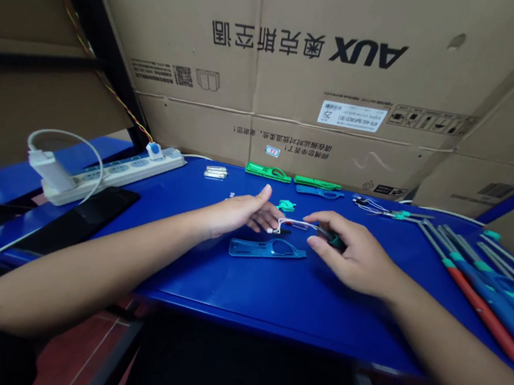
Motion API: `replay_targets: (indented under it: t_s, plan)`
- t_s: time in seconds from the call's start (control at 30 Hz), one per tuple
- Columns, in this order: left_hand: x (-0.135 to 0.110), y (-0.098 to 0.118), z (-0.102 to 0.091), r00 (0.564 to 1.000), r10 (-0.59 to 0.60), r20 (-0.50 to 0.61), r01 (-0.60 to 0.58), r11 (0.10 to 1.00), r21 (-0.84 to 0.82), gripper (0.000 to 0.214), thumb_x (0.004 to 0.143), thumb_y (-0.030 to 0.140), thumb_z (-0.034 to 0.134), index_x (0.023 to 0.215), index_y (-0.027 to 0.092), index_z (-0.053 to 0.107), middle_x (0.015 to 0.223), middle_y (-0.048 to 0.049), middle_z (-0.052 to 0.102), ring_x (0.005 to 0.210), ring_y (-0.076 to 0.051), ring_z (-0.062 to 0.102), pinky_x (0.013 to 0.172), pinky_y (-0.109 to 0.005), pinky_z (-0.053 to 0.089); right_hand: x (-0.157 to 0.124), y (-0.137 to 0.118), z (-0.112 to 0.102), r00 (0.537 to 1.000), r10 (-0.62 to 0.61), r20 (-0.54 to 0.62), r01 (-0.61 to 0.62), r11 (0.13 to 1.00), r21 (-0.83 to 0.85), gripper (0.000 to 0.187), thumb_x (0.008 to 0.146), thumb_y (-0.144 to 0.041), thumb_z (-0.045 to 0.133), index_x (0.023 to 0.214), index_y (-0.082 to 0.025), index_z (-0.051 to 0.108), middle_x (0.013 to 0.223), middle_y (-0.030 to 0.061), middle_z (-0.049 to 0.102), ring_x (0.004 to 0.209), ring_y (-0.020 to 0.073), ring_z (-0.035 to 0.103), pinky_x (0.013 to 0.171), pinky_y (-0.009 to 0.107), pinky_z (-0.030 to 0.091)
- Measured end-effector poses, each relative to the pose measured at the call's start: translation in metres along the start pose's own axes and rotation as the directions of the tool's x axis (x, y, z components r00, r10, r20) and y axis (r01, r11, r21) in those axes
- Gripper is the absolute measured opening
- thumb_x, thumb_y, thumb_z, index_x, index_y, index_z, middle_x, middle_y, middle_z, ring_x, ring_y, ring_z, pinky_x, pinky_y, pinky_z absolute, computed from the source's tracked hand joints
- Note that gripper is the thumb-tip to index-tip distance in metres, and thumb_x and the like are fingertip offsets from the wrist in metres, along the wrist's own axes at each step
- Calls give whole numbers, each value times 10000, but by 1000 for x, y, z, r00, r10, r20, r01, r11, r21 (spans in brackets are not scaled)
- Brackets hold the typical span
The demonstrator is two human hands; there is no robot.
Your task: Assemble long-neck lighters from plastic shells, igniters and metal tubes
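My left hand (247, 212) lies on the blue table (244, 280), fingers stretched toward a small wire assembly (293, 225) with red and white leads. My right hand (350, 248) is curled around a dark green part (334, 239) at that assembly's right end. Its thumb and forefinger pinch near the wires. Just in front of both hands lies a translucent blue plastic shell (265, 249), flat on the table. A small green plastic piece (286, 206) sits just beyond my left fingertips.
A white power strip (110, 174) and black pad (84, 218) lie at left. Green and blue shells (316, 185), metal tubes (216, 172) and wired parts (380, 209) line the back edge. Several long lighters (490, 279) lie at right. Cardboard boxes (304, 71) stand behind.
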State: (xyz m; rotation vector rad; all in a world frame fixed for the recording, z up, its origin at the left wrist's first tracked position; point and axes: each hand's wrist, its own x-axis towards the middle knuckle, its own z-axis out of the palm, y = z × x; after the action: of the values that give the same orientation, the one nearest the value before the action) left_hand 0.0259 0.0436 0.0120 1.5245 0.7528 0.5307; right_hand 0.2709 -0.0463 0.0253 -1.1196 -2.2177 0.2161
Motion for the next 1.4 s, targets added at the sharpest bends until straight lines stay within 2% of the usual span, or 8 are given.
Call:
replay_targets:
  t_s: [0.2,0.37,0.47,0.57,0.7,0.8,1.13,1.4]
  plan:
    - [2,-1,-5,1000,-1,9,-1,981,194,673,891,755,382,950,208,770,941,-73,758,825,-187,670,698,-271,480,3,4,0,991,122,48,-131,944,304,306,1015,-394,434,1049,-195,664,632,-36,556,560,118,508,554,255,421]
    - [-3,7,-3,994,83,70,-100,953,286,649,941,699,346,951,198,758,935,-74,760,803,-174,668,711,-275,487,4,5,-1,991,131,13,-129,952,276,247,977,-395,506,899,-191,623,687,-19,575,590,117,509,567,256,427]
    - [-5,7,-5,982,98,162,-155,909,387,608,950,666,384,1000,182,747,953,-89,757,817,-175,672,739,-285,495,3,5,-2,997,54,-48,-47,989,139,169,949,-326,547,882,-198,634,771,9,642,675,139,576,633,272,462]
    - [-5,5,-10,958,84,274,-207,865,458,501,959,593,454,1026,182,733,1020,-95,751,909,-192,683,829,-311,504,1,5,-4,990,-134,-44,132,990,-38,82,911,-225,576,918,-198,653,837,29,676,746,154,612,690,287,474]
    - [-6,6,-15,925,67,374,-298,738,606,319,953,420,544,1114,196,704,1103,-80,723,972,-199,662,850,-314,491,-2,7,-8,919,-389,65,394,909,-139,115,900,-161,589,980,-185,667,867,43,691,782,156,619,719,290,483]
    - [-7,8,-16,898,46,437,-353,667,656,299,905,286,617,1186,204,676,1160,-72,699,991,-190,648,860,-304,486,-3,11,-8,884,-450,126,466,868,-169,124,906,-166,598,996,-182,682,884,49,698,784,157,620,702,288,483]
    - [-6,10,-11,949,25,314,-251,662,707,254,944,197,536,1130,200,708,1134,-27,735,999,-138,665,891,-256,474,-4,13,2,895,-402,193,435,883,-175,153,923,-178,578,985,-177,717,894,55,715,776,161,633,689,293,483]
    - [-3,2,-6,968,46,248,-213,677,704,271,949,357,558,1084,200,733,1027,-25,757,898,-132,669,790,-226,472,-3,14,8,900,-360,248,411,889,-201,188,947,-202,542,984,-185,726,914,54,718,783,162,628,696,298,479]
